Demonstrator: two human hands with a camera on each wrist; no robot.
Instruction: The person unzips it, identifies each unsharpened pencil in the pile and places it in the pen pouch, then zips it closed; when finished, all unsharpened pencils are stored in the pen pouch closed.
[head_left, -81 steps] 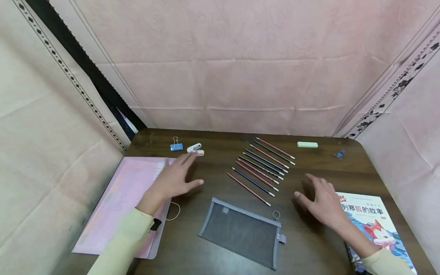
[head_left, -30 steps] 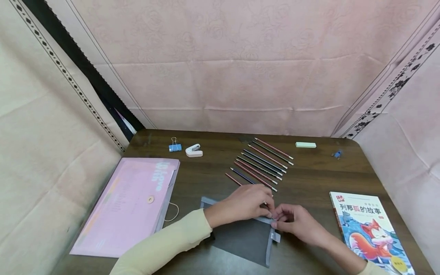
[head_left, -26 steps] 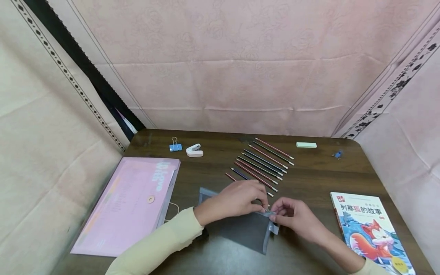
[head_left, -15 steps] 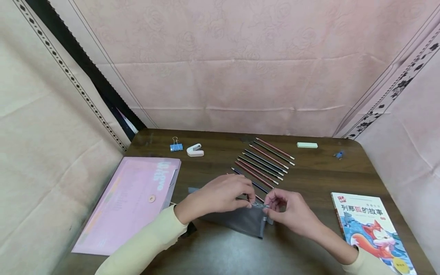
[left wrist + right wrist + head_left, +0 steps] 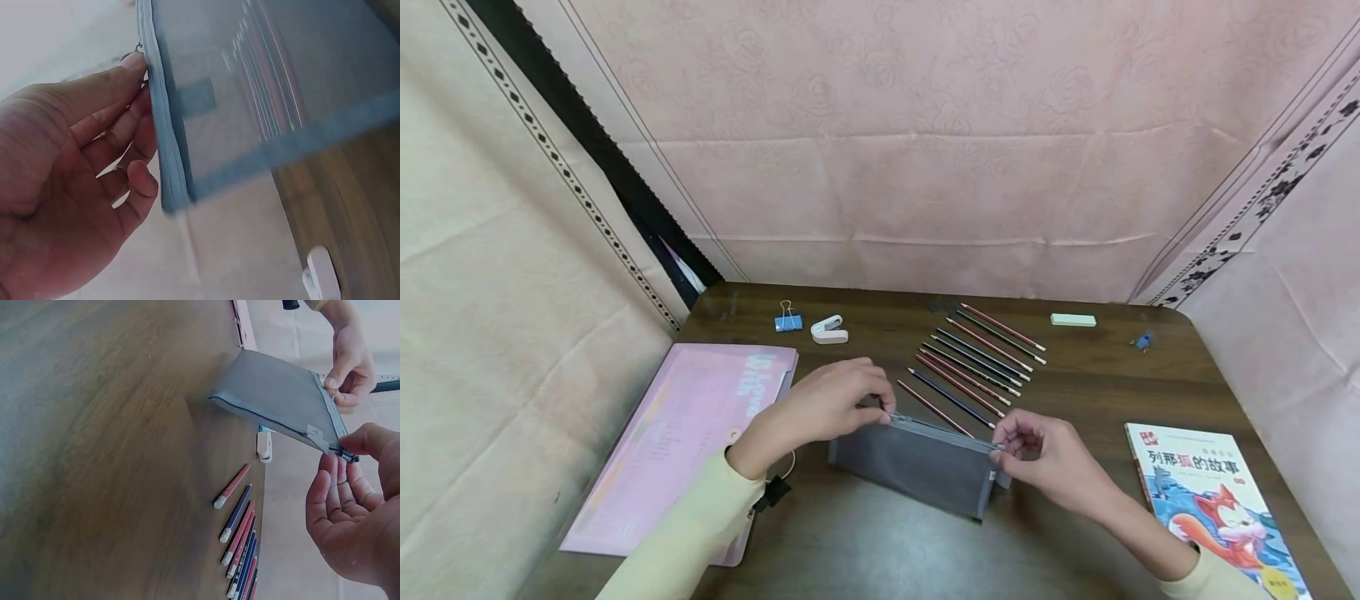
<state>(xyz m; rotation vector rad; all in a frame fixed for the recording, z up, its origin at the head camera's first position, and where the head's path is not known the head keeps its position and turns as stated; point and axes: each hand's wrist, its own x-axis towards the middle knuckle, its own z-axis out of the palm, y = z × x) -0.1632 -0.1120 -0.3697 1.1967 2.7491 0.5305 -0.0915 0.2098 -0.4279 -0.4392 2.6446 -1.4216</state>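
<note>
A grey mesh zipper pouch (image 5: 917, 467) is held up off the table between both hands, its zipper edge on top. My left hand (image 5: 831, 404) pinches the zipper pull near the pouch's left end; in the left wrist view thumb and fingertips meet at the zipper (image 5: 159, 106). At the other end, my right hand (image 5: 1048, 462) pinches the top right corner, beside a small fabric tab (image 5: 314, 431). Behind the pouch lies a slanted row of several pencils (image 5: 973, 358), also visible through the mesh in the left wrist view. Whether the zipper is fully open is unclear.
A pink document folder (image 5: 677, 442) lies at the left, a picture-covered book (image 5: 1217, 500) at the right. Along the back are a blue binder clip (image 5: 788, 322), a white stapler-like item (image 5: 829, 331), a pale green eraser-like block (image 5: 1072, 319) and a small blue object (image 5: 1142, 342).
Both hands came to the pouch and lifted it from the table. My left hand then slid leftward along the zipper edge from the right end, while my right hand kept hold of the corner.
</note>
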